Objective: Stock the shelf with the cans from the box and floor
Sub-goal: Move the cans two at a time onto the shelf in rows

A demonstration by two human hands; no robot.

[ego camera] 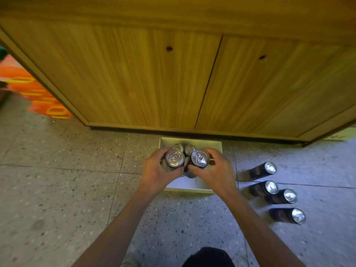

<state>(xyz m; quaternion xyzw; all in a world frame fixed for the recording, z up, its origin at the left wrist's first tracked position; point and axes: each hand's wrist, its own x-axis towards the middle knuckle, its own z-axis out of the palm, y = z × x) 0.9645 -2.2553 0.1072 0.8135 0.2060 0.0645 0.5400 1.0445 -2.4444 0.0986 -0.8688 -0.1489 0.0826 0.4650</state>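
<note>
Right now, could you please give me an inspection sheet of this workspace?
Surface: speckled tile floor, bare around the box.
Job's things: white box on the floor against the cabinet, with two cans at its back; four floor cans upright to its right.
Clutter: orange packaging far left, blurred.
Grippers: left hand grips the left can; right hand grips the right can, both over the box.
Cables: nothing seen.
Surroundings: wooden cabinet, both doors shut; no shelf in view.
</note>
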